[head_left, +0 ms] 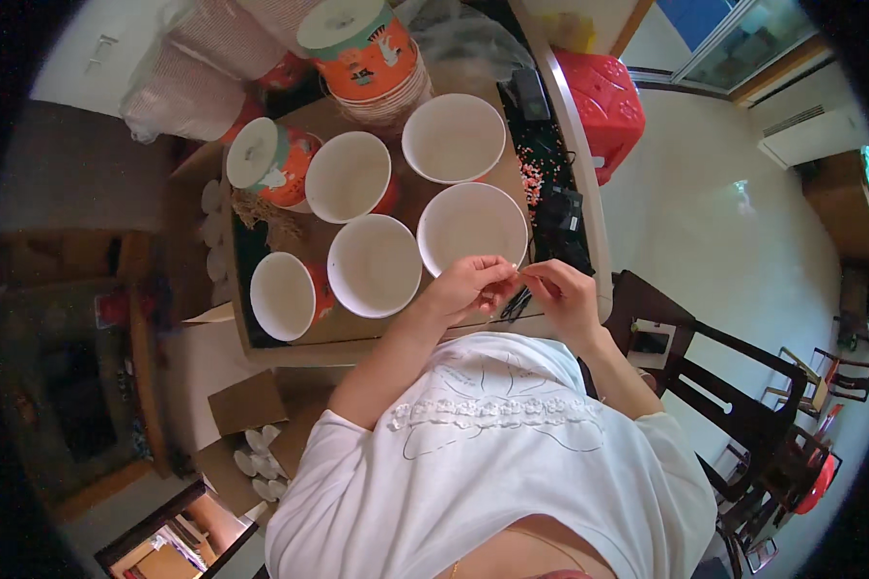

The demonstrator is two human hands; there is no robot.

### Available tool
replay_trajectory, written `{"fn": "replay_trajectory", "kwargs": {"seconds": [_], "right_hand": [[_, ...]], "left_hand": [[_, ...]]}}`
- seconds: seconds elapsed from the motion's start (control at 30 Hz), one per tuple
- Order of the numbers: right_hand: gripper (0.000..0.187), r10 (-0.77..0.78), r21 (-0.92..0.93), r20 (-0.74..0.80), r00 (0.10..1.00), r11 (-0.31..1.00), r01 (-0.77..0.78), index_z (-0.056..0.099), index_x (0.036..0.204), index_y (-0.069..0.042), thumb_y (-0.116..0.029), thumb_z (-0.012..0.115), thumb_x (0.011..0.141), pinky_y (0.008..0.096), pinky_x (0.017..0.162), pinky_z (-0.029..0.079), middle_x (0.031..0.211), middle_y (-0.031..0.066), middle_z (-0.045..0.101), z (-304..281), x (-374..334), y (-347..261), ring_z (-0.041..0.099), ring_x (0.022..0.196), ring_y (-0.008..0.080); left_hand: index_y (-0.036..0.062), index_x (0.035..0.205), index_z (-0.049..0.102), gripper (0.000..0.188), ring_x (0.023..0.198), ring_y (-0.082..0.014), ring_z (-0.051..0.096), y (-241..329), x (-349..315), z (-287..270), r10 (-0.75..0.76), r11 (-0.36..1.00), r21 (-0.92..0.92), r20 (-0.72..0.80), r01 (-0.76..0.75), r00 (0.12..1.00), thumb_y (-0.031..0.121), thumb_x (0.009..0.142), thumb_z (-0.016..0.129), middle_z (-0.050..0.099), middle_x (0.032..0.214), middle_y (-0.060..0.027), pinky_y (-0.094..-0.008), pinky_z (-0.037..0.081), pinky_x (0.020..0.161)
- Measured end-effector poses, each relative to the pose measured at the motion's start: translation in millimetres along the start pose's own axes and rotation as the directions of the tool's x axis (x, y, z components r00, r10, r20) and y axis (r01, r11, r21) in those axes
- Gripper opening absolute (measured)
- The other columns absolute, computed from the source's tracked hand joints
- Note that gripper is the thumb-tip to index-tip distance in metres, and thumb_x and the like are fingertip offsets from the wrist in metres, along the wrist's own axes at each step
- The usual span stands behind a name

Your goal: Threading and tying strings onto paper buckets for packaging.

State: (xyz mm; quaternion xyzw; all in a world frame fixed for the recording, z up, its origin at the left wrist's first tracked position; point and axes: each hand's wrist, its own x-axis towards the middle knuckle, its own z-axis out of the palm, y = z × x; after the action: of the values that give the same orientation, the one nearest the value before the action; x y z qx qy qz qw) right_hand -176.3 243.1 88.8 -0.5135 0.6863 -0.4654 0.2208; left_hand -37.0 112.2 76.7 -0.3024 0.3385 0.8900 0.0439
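My left hand (475, 286) and my right hand (562, 291) meet fingertip to fingertip just over the near edge of the cardboard-topped table. Both are closed in a pinch. A tiny whitish speck shows at the left fingertips, too small to name. Right beyond my hands stands an open white paper tub (472, 228), its rim close to my fingers. To its left is another upright open tub (375, 266). Farther left, an orange-sided tub (284, 296) leans with its mouth toward me. Two more open tubs, one at the back (454, 138) and one beside it (349, 177), complete the group.
A stack of orange printed tubs (372, 72) and wrapped stacks (185, 95) stand at the back. Pink and white bits (531, 181) lie near black boxes (558, 209) on the right. Dried straw-like fibre (268, 218), a red stool (599, 108) and a dark chair (666, 328) are nearby.
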Motion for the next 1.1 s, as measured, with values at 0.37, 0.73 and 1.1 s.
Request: {"fn": "replay_trajectory", "kwargs": {"seconds": [0.37, 0.73, 1.1], "right_hand": [[0.006, 0.344, 0.337, 0.100, 0.934, 0.871, -0.357, 0.064, 0.086, -0.002, -0.005, 0.065, 0.081, 0.0180, 0.047, 0.031, 0.060, -0.0049, 0.052, 12, -7, 27, 0.041, 0.054, 0.0010], [0.005, 0.373, 0.327, 0.042, 0.927, 0.871, -0.366, 0.065, 0.086, -0.002, -0.004, 0.065, 0.081, 0.0165, 0.047, 0.031, 0.064, -0.0052, 0.056, 14, -13, 35, 0.042, 0.056, -0.0005], [0.007, 0.239, 0.303, -0.004, 0.971, 0.926, -0.226, 0.064, 0.086, -0.001, 0.003, 0.063, 0.080, 0.0158, 0.053, 0.038, 0.071, -0.0004, 0.060, 15, -7, 25, 0.050, 0.062, 0.0022]], "left_hand": [[0.0065, 0.080, 0.060, 0.008, 0.057, -0.0040, 0.047, -10, 5, -7, 0.141, 0.959, 0.262, -0.111, -0.108, 0.984, 0.013, 0.083, 0.064, 0.054, 0.068, 0.0031, -0.0180, 0.038, 0.049], [0.0024, 0.085, 0.062, 0.033, 0.055, -0.0066, 0.049, -11, 20, -2, 0.023, 0.976, 0.220, -0.108, 0.001, 0.994, 0.032, 0.094, 0.048, 0.059, 0.075, -0.0022, -0.0187, 0.037, 0.044], [0.0077, 0.081, 0.058, 0.024, 0.052, -0.0051, 0.047, -12, 20, -4, -0.094, 0.993, 0.063, -0.078, 0.099, 0.992, 0.028, 0.093, 0.051, 0.053, 0.070, 0.0010, -0.0165, 0.032, 0.039]]}}
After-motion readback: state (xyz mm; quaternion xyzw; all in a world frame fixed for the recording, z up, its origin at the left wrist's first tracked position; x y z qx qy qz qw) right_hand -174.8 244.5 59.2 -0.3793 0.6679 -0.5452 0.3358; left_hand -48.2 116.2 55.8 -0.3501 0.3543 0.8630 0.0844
